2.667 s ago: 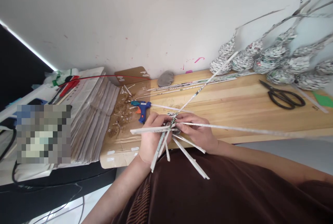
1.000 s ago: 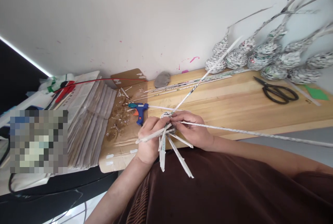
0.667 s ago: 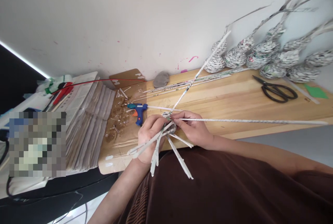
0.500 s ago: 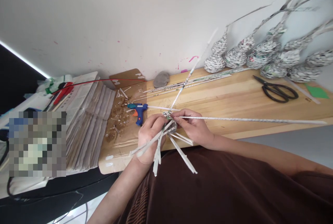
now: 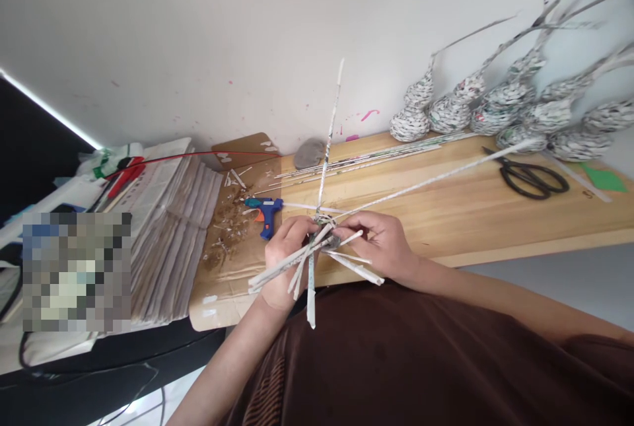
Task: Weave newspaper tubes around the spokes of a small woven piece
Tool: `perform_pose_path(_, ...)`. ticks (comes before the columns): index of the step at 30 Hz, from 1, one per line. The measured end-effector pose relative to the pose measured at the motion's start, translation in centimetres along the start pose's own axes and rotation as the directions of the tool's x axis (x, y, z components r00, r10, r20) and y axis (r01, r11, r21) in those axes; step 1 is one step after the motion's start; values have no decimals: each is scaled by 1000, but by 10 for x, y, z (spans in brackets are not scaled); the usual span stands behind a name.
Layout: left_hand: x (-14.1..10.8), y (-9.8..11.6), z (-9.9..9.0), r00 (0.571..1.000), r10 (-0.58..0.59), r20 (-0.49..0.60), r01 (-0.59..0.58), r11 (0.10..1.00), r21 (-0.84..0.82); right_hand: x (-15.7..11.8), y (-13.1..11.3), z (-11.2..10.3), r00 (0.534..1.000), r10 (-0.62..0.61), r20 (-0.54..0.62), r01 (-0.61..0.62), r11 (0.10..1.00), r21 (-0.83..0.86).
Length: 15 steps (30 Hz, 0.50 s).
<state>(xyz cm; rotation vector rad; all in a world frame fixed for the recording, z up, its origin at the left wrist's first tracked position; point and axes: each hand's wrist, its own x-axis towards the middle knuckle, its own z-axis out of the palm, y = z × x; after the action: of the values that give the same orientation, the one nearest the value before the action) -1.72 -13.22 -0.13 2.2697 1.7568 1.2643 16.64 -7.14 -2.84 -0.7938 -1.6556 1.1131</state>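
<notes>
Between my hands, at the table's near edge, is a small woven piece of rolled newspaper. Short paper tubes fan out of it toward me. One long paper tube stands up from it toward the wall, and another long tube slants off to the right. My left hand is closed on the piece's left side, its fingertips near the rim. At the right side my right hand is closed, thumb and fingers pinched at the weave; part of the grip is hidden.
A blue glue gun lies on stained cardboard left of my hands. Black scissors and several gourd-shaped woven paper pieces are at the right. Loose paper tubes and a grey stone lie along the wall. Stacked newspapers stand left.
The woven piece has turned in my hands. The upright tube swung left, and the long right tube lifted from nearly level to a slant. My right hand shifted slightly right.
</notes>
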Motion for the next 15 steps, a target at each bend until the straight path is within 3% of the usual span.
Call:
perform_pose_path(2,0,1,-1,1000,-3,10,3,1000,-9,4,-6,-1,999,41,8,-42,998,54)
perform_pose_path(4,0,2,0,1000,-3,21,3,1000,-5,10,-12,-1,971,223,82,-234,954,186)
perform_pose_path(6,0,3,0,1000,-3,30,3,1000,0,17,-17,1,875,411,256,-477,822,311)
perform_pose_path(8,0,3,0,999,0,39,1,1000,-5,24,-19,5,805,466,366,-586,716,378)
perform_pose_path(9,-1,3,0,999,2,46,-2,1000,-9,26,-20,7,809,460,367,-583,710,395)
perform_pose_path(13,-1,1,-1,999,2,54,-1,1000,-22,28,-17,13,896,378,235,-442,817,371)
perform_pose_path(15,-1,1,-1,999,-3,54,5,1000,-24,26,-16,13,902,367,227,-426,841,335)
